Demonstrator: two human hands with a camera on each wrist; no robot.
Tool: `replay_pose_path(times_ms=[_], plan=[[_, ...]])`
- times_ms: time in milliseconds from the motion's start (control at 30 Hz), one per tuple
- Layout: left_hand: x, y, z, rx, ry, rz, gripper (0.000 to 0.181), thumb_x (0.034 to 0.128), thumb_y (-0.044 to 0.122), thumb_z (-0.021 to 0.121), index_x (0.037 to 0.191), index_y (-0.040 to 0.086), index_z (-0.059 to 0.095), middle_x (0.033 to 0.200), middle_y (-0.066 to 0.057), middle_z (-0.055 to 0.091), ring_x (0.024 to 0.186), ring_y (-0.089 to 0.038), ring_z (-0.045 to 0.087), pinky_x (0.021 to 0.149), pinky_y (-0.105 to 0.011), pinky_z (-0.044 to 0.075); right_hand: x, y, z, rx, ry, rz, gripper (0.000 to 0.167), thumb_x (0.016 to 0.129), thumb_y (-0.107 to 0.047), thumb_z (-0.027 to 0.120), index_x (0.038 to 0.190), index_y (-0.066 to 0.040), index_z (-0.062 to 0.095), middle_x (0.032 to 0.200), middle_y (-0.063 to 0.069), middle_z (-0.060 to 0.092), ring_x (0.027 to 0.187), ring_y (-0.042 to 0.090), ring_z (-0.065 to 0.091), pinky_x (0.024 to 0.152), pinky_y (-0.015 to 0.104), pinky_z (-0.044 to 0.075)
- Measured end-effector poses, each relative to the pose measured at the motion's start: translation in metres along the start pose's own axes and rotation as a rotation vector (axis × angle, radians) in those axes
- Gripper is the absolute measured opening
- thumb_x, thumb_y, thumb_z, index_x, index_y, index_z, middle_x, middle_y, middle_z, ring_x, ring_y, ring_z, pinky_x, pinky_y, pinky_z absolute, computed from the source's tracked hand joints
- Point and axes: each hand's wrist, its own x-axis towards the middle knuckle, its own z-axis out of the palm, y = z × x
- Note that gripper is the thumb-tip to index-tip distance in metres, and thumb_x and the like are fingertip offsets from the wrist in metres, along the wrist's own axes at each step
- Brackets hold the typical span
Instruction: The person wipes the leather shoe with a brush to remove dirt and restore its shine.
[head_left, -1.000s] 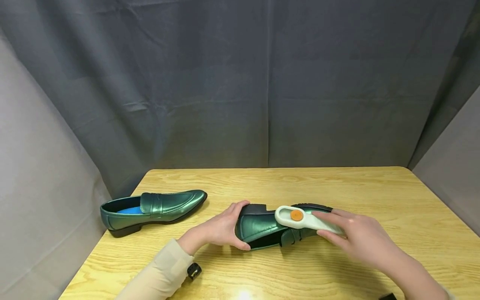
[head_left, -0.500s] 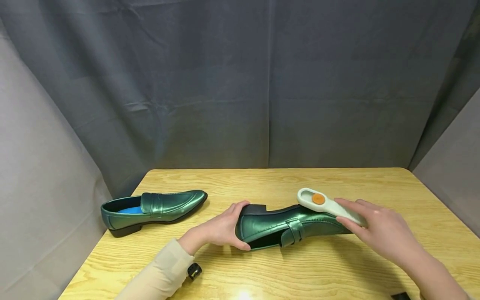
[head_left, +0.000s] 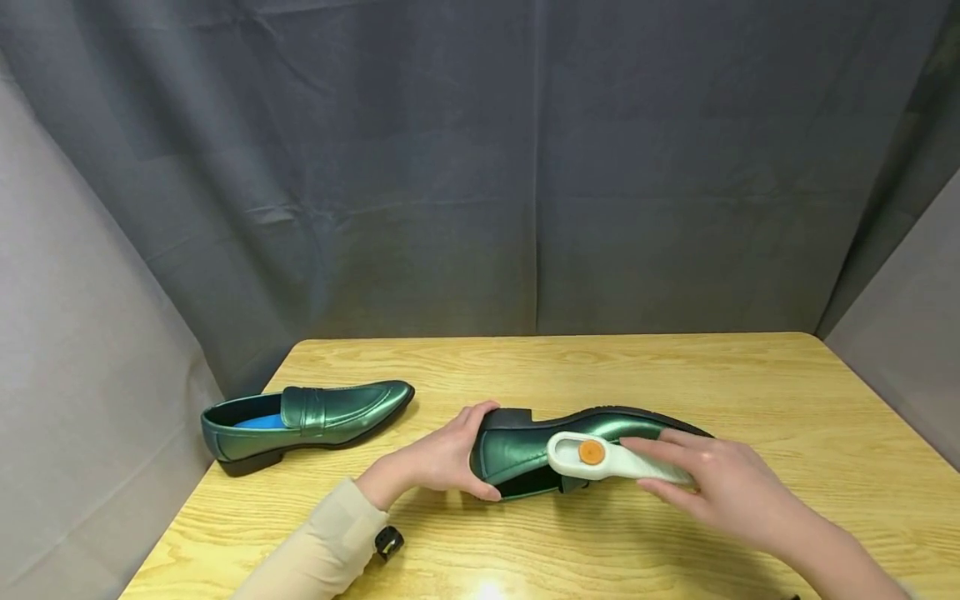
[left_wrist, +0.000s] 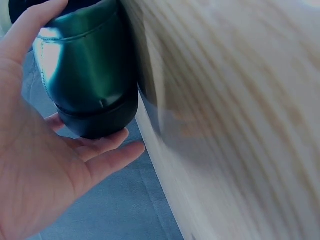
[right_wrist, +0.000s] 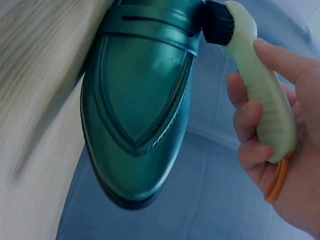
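A metallic green loafer (head_left: 517,450) lies on its side mid-table, black sole facing away and toe to the right. My left hand (head_left: 442,458) grips its heel; in the left wrist view the thumb is at the shoe's opening and the fingers (left_wrist: 107,147) are against the black heel. My right hand (head_left: 735,487) holds a shoe brush (head_left: 566,457) with a pale green handle and an orange button. In the right wrist view, its black bristles (right_wrist: 218,22) meet the loafer's upper (right_wrist: 145,95) beside the strap, and an orange loop (right_wrist: 276,182) hangs from the handle.
A matching green loafer (head_left: 345,412) with a blue insole stands upright at the table's left edge, toe to the right. The wooden table (head_left: 750,375) backs onto a grey curtain (head_left: 420,167). A small black object (head_left: 388,542) shows beside the left sleeve.
My right hand slid the brush rightward toward the toe, then brought it back left and closer to me, near the strap. The left hand and the loafer have stayed still.
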Motion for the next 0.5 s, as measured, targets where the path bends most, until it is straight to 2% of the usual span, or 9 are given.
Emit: replay_pose_path(times_ms=[133, 200, 367, 500], plan=[[0.000, 0.000, 0.000, -0.001, 0.001, 0.004, 0.113, 0.0692, 0.050, 0.084, 0.152, 0.021, 0.013, 0.139, -0.007, 0.036, 0.120, -0.020, 0.045, 0.098, -0.038, 0.040, -0.002, 0.007, -0.005, -0.019, -0.050, 0.103, 0.041, 0.081, -0.031, 0.079, 0.121, -0.026, 0.069, 0.095, -0.009, 0.065, 0.066, 0.003, 0.055, 0.055, 0.030, 0.044], [0.000, 0.000, 0.000, -0.003, 0.000, 0.007, 0.112, 0.0695, 0.049, 0.084, 0.152, 0.021, 0.013, 0.140, -0.007, 0.035, 0.121, -0.020, 0.045, 0.098, -0.038, 0.040, -0.003, 0.013, -0.008, -0.039, -0.062, 0.148, 0.040, 0.083, -0.033, 0.077, 0.121, -0.025, 0.069, 0.097, -0.006, 0.066, 0.067, 0.006, 0.056, 0.055, 0.032, 0.044], [0.000, 0.000, 0.001, -0.004, -0.002, 0.004, 0.113, 0.0697, 0.049, 0.084, 0.152, 0.021, 0.012, 0.141, -0.007, 0.035, 0.121, -0.020, 0.044, 0.098, -0.038, 0.040, -0.008, 0.031, -0.018, -0.131, 0.001, 0.242, 0.040, 0.084, -0.031, 0.076, 0.121, -0.018, 0.068, 0.086, -0.008, 0.059, 0.055, 0.004, 0.037, 0.046, 0.027, 0.031], [0.000, 0.000, 0.000, -0.004, -0.003, 0.002, 0.113, 0.0696, 0.049, 0.084, 0.152, 0.020, 0.012, 0.142, -0.008, 0.034, 0.121, -0.021, 0.044, 0.098, -0.038, 0.040, -0.013, 0.039, -0.023, -0.171, 0.055, 0.284, 0.040, 0.085, -0.030, 0.075, 0.121, -0.014, 0.067, 0.084, -0.005, 0.060, 0.055, 0.006, 0.037, 0.045, 0.029, 0.029]])
